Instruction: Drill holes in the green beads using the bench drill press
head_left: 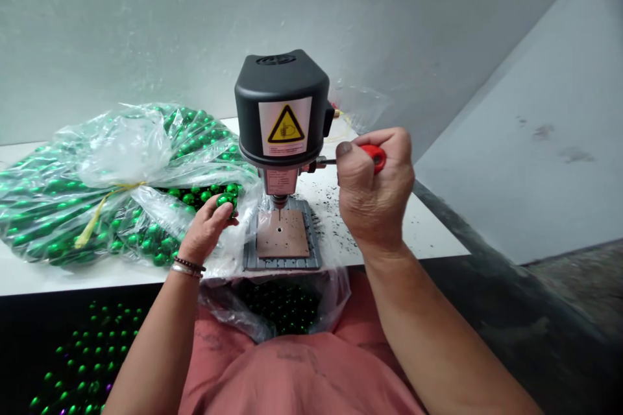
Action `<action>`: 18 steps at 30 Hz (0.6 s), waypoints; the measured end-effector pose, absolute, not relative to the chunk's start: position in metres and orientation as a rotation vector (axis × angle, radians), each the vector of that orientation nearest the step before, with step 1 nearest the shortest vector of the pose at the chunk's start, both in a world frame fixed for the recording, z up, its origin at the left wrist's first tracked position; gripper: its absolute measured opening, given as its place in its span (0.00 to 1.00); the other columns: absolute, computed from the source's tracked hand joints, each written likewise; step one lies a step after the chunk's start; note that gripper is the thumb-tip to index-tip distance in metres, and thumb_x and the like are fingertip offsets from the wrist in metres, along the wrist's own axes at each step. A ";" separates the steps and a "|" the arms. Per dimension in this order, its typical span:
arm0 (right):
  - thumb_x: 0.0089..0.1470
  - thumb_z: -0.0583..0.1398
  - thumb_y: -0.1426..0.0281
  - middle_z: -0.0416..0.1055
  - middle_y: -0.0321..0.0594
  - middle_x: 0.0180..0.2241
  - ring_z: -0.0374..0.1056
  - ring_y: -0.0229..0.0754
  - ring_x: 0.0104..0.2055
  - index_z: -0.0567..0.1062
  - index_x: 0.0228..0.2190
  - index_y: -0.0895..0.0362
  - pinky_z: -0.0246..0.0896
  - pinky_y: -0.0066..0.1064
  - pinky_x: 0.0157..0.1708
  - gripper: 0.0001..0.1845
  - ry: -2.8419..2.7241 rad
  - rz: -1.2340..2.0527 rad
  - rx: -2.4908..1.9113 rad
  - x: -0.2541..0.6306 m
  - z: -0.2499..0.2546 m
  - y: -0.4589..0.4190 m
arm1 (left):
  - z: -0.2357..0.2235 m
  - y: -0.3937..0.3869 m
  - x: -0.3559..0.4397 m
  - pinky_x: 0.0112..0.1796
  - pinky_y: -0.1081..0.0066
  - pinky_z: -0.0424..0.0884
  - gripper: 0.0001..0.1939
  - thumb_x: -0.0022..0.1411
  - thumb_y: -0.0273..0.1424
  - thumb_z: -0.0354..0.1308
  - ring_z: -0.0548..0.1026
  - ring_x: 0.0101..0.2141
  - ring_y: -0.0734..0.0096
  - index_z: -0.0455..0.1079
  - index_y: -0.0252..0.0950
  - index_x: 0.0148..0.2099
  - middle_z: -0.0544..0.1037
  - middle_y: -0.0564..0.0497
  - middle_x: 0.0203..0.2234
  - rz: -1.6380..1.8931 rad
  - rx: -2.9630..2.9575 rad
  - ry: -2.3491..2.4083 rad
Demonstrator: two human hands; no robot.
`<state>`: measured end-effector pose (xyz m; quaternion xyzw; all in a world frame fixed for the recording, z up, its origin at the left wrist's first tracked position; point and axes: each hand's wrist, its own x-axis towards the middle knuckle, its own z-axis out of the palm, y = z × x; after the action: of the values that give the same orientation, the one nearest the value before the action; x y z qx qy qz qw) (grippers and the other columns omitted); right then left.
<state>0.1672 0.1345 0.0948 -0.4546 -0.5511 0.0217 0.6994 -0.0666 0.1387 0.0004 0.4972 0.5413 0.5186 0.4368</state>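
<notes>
Left fingers (220, 206) pinch 1 shiny green bead (226, 201) beside a bench drill press (282, 107).

The bead sits against the curled fingertips of the left hand (207, 230), just left of the drill bit (279, 204). The right hand (374, 193) is closed in a fist, its fingers wrapped around a red handle (374, 157) on the press's side lever. Below those fingers, dark shavings (331, 211) speckle the white table (418, 237). Behind the left fingers lies a clear plastic bag (121, 172) of green bead strands; another bag of beads (277, 305) sits below them.
</notes>
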 end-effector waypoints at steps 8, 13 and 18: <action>0.50 0.57 0.66 0.57 0.29 0.20 0.52 0.25 0.22 0.61 0.24 0.56 0.52 0.21 0.20 0.09 -1.225 0.054 -1.012 0.167 0.095 0.133 | 0.007 0.107 -0.025 0.22 0.78 0.61 0.20 0.47 0.41 0.63 0.68 0.25 0.77 0.69 0.35 0.40 0.71 0.53 0.29 1.198 0.745 1.043; 0.49 0.57 0.63 0.57 0.29 0.22 0.51 0.25 0.21 0.62 0.25 0.56 0.51 0.21 0.19 0.11 -1.226 0.148 -0.982 0.167 0.094 0.133 | 0.000 0.107 -0.026 0.36 0.69 0.67 0.23 0.50 0.38 0.60 0.72 0.37 0.66 0.67 0.35 0.48 0.74 0.49 0.36 0.906 1.555 1.662; 0.50 0.56 0.64 0.56 0.28 0.21 0.51 0.24 0.21 0.61 0.26 0.55 0.51 0.20 0.21 0.10 -1.246 0.121 -0.976 0.168 0.092 0.132 | -0.003 0.111 -0.022 0.42 0.63 0.67 0.25 0.54 0.40 0.56 0.73 0.41 0.62 0.60 0.35 0.51 0.75 0.43 0.41 0.678 1.807 1.728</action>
<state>0.1677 0.1321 0.0918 -0.4385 -0.5596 0.0545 0.7012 -0.0220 0.1114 -0.0031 0.6712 0.6418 0.2518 0.2723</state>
